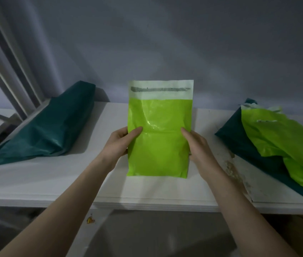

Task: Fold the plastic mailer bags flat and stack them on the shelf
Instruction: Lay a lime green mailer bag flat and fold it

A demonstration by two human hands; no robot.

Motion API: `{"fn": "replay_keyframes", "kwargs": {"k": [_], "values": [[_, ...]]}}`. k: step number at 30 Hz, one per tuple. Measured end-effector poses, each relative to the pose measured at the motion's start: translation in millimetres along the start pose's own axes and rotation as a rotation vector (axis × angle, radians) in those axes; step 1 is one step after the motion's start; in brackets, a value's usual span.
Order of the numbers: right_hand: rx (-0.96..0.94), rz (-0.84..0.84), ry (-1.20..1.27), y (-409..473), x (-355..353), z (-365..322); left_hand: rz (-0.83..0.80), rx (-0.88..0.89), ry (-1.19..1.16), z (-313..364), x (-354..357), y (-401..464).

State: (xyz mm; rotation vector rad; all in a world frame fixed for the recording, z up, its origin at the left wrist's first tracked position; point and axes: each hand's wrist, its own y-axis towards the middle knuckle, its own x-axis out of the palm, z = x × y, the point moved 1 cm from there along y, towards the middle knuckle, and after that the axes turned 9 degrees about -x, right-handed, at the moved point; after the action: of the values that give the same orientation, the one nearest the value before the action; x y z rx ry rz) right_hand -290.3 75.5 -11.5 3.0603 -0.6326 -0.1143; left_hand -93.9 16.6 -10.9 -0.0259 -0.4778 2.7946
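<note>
The lime mailer bag [159, 134] stands upright between both hands, long axis vertical (flap on top), over the shelf [54, 182]; left hand [122, 143] and right hand [198, 147] pinch its side edges equally.

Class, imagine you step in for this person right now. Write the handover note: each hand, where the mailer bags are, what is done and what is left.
Left hand grips the left edge of the lime-green plastic mailer bag; right hand grips its right edge. The bag is held upright above the white shelf, its pale sealing flap at the top, not yet folded.
A folded dark green plastic bag bundle lies on the shelf to the left.
To the right, loose lime-green bags lie on dark green bags, unfolded.
Left to do: fold the held bag flat, stack it, then work through the right-hand pile.
</note>
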Motion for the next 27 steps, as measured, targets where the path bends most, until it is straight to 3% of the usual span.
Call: {"fn": "replay_keyframes", "kwargs": {"k": [7, 20, 23, 25, 27], "values": [[-0.126, 0.028, -0.074, -1, -7, 10, 0.047, 0.030, 0.059, -11, 5, 8], [-0.126, 0.119, -0.497, 0, -9, 37, 0.199, -0.061, 0.095, -25, -15, 14], [-0.155, 0.108, -0.598, -2, -7, 38, 0.270, 0.051, 0.336, -31, -10, 17], [-0.260, 0.114, -0.816, -4, -5, 36, 0.300, 0.216, 0.588, -32, -2, 16], [-0.385, 0.096, -0.948, -9, 0, 32, 0.235, 0.366, 0.751, -35, 9, 12]]}}
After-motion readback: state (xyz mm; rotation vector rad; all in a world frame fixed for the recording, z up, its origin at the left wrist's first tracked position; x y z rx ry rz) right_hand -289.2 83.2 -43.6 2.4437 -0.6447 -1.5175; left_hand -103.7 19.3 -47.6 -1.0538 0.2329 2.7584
